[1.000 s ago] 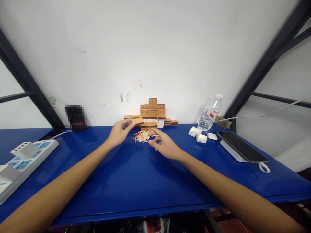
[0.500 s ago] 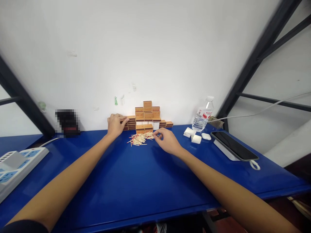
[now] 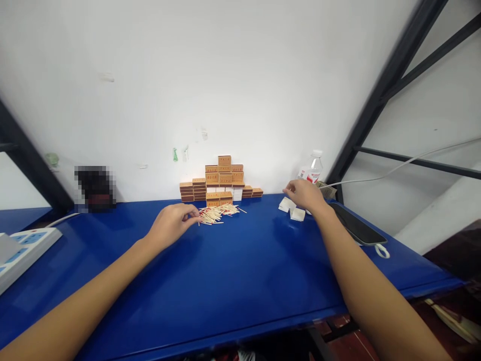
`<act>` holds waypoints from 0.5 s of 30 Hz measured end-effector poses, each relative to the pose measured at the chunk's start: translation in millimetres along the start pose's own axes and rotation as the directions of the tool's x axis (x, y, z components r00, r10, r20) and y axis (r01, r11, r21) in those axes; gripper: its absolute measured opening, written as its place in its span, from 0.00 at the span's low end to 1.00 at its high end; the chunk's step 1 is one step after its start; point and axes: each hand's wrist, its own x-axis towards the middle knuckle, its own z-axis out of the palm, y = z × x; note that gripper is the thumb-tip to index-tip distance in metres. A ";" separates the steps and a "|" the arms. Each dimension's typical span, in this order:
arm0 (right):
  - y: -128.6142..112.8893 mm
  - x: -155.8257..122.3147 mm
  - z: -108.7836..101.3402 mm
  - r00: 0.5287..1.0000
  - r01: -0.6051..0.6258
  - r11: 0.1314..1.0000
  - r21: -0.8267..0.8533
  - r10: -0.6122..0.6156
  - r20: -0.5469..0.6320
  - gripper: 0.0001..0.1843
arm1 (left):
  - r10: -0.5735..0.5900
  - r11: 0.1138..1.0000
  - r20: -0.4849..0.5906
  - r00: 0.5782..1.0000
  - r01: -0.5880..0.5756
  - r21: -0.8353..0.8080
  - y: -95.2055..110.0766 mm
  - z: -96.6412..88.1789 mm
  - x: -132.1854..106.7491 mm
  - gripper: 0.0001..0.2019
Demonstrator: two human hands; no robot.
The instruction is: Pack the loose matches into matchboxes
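Observation:
My left hand [image 3: 173,224] is at the left edge of a loose pile of matches [image 3: 213,214], thumb and forefinger pinched against it. Whether a match is between those fingertips cannot be made out. Above two small white box trays [image 3: 297,214] hovers my right hand [image 3: 306,194], its fingers drawn together in front of a water bottle [image 3: 316,163]; anything in them is too small to see. Behind the matches, matchboxes [image 3: 224,179] are stacked in a stepped pile against the wall, with lower stacks on both sides.
A phone [image 3: 356,224] lies at the right of the blue table [image 3: 225,281], beside a white cable. On the left are a white power strip [image 3: 32,253] and a blurred dark object [image 3: 94,188]. Dark metal posts [image 3: 376,110] flank the table.
My left hand has come down from the left matchbox stack to the matches. My right hand has left the matches and moved right, over the white trays. The view has shifted slightly.

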 end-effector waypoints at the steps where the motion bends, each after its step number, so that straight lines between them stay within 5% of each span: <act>1: 7.5 0.7 0.2 0.998 0.019 1.000 0.000 -0.019 0.054 0.16 | 0.044 0.997 0.003 0.999 -0.044 0.064 0.6 -0.1 0.0 0.14; 7: 24.4 3.9 13.6 0.952 0.036 0.998 -0.042 -0.022 0.305 0.32 | 0.226 0.937 0.039 0.973 -0.228 0.266 0.8 -4.9 -1.3 0.18; 12: 22.3 4.5 8.9 0.966 0.015 0.999 -0.047 -0.003 0.259 0.25 | 0.216 0.916 0.070 0.974 -0.227 0.330 3.8 -7.6 -3.0 0.17; 15: 5.9 0.8 -2.1 0.990 0.039 0.999 0.028 -0.042 0.134 0.24 | 0.205 0.921 0.130 0.970 -0.236 0.310 7.6 -5.4 -3.6 0.18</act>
